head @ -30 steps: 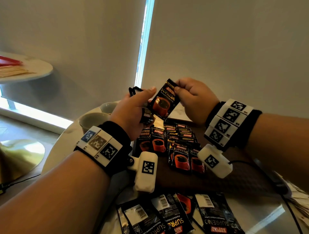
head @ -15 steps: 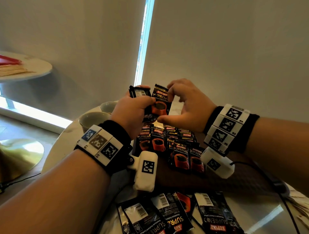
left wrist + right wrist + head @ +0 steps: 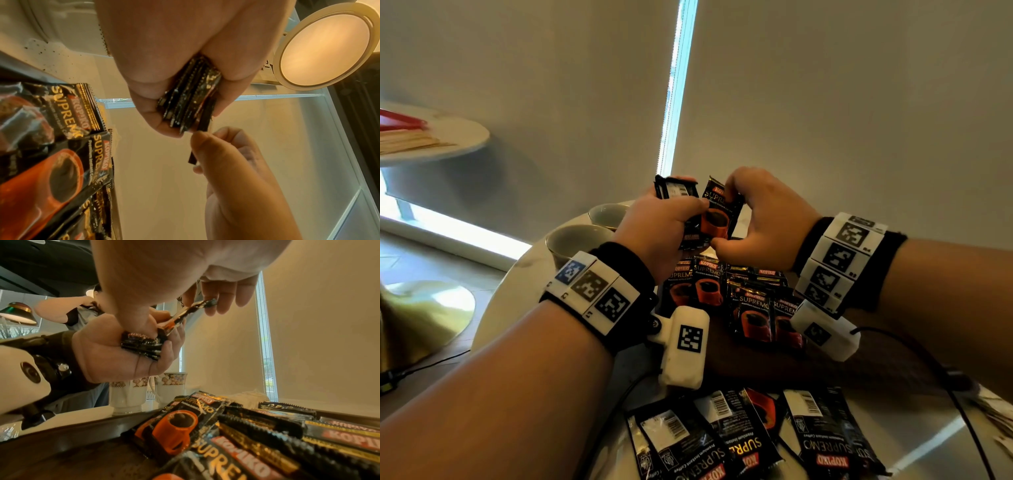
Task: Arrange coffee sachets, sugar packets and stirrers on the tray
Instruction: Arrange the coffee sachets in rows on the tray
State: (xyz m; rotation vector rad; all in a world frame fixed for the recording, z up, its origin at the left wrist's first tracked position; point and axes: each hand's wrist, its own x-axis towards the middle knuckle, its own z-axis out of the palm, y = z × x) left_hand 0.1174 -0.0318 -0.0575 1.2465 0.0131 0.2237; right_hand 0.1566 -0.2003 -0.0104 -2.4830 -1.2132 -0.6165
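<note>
Above the far half of the tray, left hand [image 3: 664, 229] curled tight round a stack of sachets [image 3: 189, 99]: thin, flat, glossy black foil, serrated ends showing edge-on in the left wrist view. Right hand [image 3: 763, 219] just beside it, thumb and fingertips pinching one single sachet [image 3: 719, 212] by its top and bottom edges, upright, face toward the camera, gold lettering and an orange cup printed on it. This sachet touches the front of the stack.

Below the hands, more coffee sachets [image 3: 753, 308] lie in overlapping rows on the tray [image 3: 750, 363], a dark brown, matte surface with a low rim. Printed faces up, foil crinkled and catching light.

Near edge of the table [image 3: 928, 442]: loose sachets [image 3: 722, 442], several turned back-side up with white barcode panels. Tabletop pale, glossy, rounded.

Left of the tray, toward the far left edge of the table, two cups [image 3: 575, 240], pale ceramic, round-mouthed; floral band under the rims in the right wrist view. Black cable [image 3: 914, 349] trails over the right side.
</note>
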